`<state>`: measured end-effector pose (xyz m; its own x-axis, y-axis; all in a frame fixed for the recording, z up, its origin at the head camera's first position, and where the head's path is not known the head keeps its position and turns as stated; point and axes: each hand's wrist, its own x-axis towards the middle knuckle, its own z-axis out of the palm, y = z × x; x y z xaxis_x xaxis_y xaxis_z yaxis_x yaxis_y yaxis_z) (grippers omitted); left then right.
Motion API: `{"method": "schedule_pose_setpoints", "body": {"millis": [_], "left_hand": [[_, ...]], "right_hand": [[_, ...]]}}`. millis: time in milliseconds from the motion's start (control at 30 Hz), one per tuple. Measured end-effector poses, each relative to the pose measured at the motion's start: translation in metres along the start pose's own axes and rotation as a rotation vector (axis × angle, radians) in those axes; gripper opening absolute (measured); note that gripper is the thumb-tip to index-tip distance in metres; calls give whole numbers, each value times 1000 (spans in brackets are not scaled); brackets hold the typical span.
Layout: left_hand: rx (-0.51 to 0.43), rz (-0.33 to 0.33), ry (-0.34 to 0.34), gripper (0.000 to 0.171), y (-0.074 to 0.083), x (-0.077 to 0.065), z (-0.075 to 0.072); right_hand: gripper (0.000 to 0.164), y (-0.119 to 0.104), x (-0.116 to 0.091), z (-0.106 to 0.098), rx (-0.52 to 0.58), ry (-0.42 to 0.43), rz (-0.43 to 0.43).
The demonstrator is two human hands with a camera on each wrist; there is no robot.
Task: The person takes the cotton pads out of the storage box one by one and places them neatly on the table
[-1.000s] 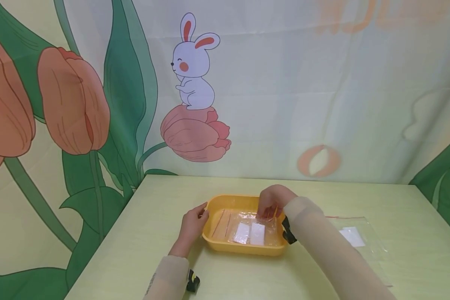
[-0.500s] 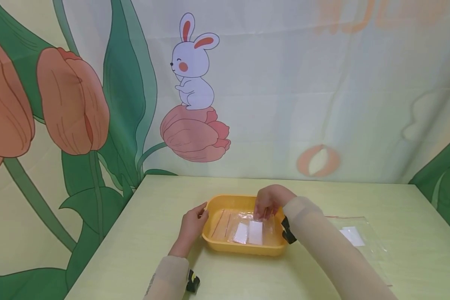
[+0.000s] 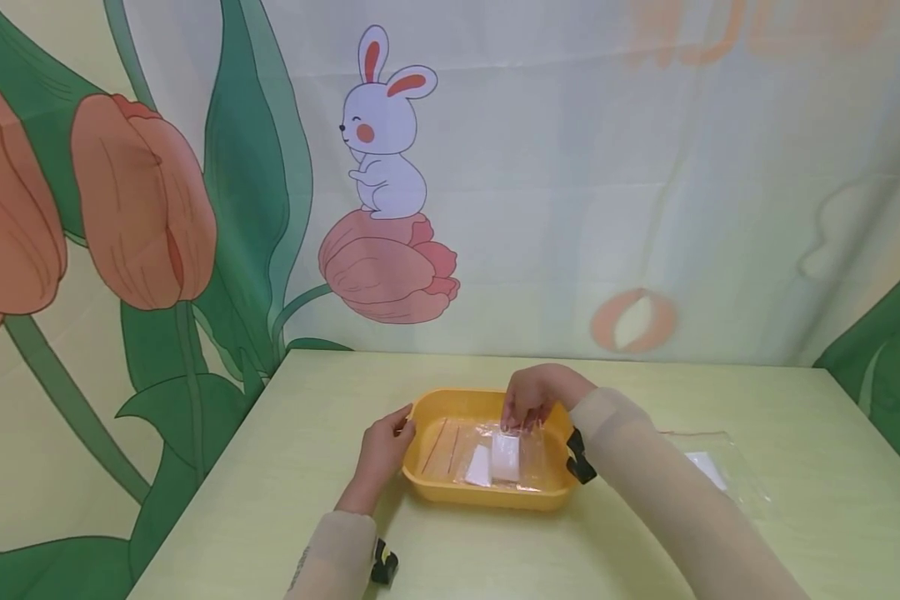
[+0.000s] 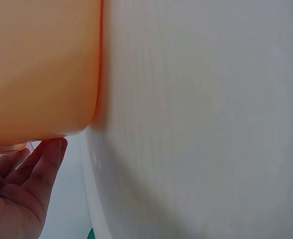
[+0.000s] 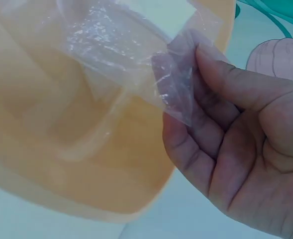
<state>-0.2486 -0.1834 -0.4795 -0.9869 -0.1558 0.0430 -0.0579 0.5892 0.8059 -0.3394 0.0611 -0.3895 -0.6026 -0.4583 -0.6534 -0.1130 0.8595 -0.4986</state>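
Clear plastic bag with white slip in yellow tray, about mid-width — far edge pinched between thumb and fingers of right hand. Second white slip just left of it, red-lined clear plastic farther left. Left hand touches tray's left end, fingers nearly straight. Tray on pale surface; another clear bag lies right, partly behind sleeve. Far side — backdrop printed with rabbit, tulips.
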Motion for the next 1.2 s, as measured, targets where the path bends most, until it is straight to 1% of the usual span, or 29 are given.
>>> {"method": "schedule_pose_setpoints", "body": {"millis": [200,467,600,767,967,1200], "left_hand": [[7,2,-1,42,-1,1,1],[1,-12,-7,42,0,1,1],[0,-13,-3,42,-1,1,1],[-2,-18,-6,42,0,2,2],[1,-5,-5,42,1,2,2],[3,-2,-1,42,0,2,1]], "right_hand": [[15,-2,-6,-5,-8,23,-35],[17,-4,-13,-12,5,15,-89],[19,-6,-18,-15,22,37,-112],[22,-1,-22,-21,38,60,-143],[24,7,-26,-27,62,68,-176],[24,14,-31,-29,92,120,-216]]}}
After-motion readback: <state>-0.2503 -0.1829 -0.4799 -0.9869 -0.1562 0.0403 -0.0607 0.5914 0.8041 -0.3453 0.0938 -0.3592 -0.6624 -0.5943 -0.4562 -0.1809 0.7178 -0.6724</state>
